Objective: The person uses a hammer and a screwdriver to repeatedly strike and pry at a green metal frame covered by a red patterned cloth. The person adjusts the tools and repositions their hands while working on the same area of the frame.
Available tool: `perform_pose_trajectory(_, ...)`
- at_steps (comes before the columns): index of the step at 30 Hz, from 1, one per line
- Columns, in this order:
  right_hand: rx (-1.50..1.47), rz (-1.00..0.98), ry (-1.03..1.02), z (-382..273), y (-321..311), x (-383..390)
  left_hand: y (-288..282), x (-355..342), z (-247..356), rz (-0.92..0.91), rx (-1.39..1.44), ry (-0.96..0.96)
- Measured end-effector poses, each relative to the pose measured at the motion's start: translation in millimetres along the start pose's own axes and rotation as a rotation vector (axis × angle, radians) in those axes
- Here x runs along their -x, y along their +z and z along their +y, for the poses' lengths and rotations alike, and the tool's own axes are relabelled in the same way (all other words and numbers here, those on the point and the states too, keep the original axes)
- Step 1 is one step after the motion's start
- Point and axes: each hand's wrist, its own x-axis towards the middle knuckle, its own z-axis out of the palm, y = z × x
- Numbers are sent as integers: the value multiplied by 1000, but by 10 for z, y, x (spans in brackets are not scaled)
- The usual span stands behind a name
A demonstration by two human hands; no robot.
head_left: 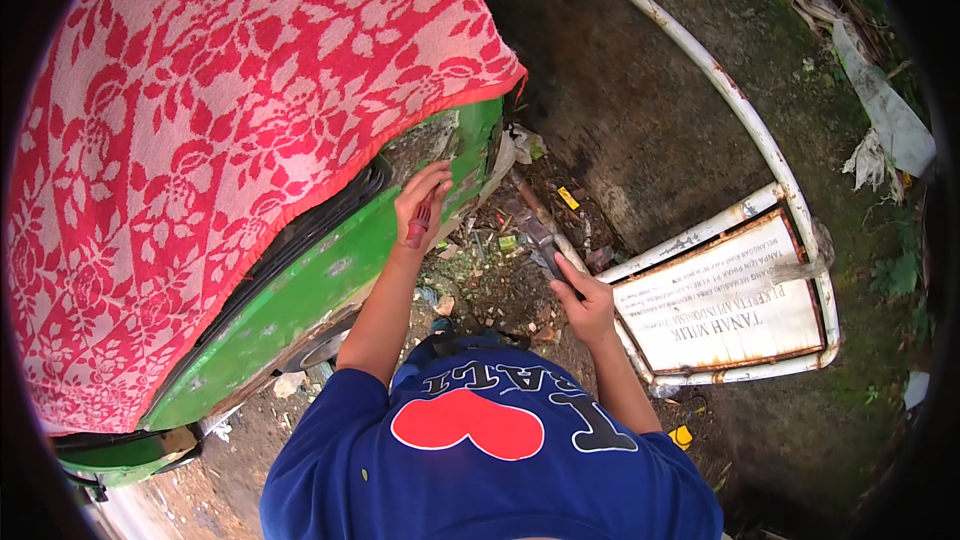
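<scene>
My left hand (424, 198) is beside the corner of a green car body (360, 262), its fingers curled around a red, ribbed handle (419, 224). Whatever extends from that handle is hidden, so its exact kind cannot be told. To the right, my right hand (585, 302) grips what looks like a hammer (544, 243), with a dark handle and a worn grey metal end angled toward the upper left. A gap separates the two hands. Scraped, bare patches show on the green panel near my left hand.
A red and pale floral blanket (240, 120) drapes over the car. At right lies a white, rusty tubular frame (715, 70) carrying a white sign (720, 305). Rubble and litter cover the ground below my hands, with a yellow scrap (568, 198) among it.
</scene>
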Motion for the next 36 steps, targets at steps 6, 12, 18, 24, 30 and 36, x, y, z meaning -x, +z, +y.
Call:
perform_pose_trajectory(6,-123,26,217,126,62,48,-148,-50,10,-6,142,-163)
perform_pose_trajectory(12,-270,50,312,172,58,38,-192,-8,-63,52,195,-217)
perform_pose_trajectory(18,-357,79,326,216,67,16,-80,-70,75,56,201,-227)
perform_pose_trajectory(24,-391,75,344,263,15,26,-110,-116,124,43,9,-161)
perform_pose_trajectory(30,-437,63,362,352,-76,4,-1,-156,115,171,97,-265)
perform_pose_trajectory(36,-453,55,362,362,-168,-33,-9,-261,220,144,-158,-109)
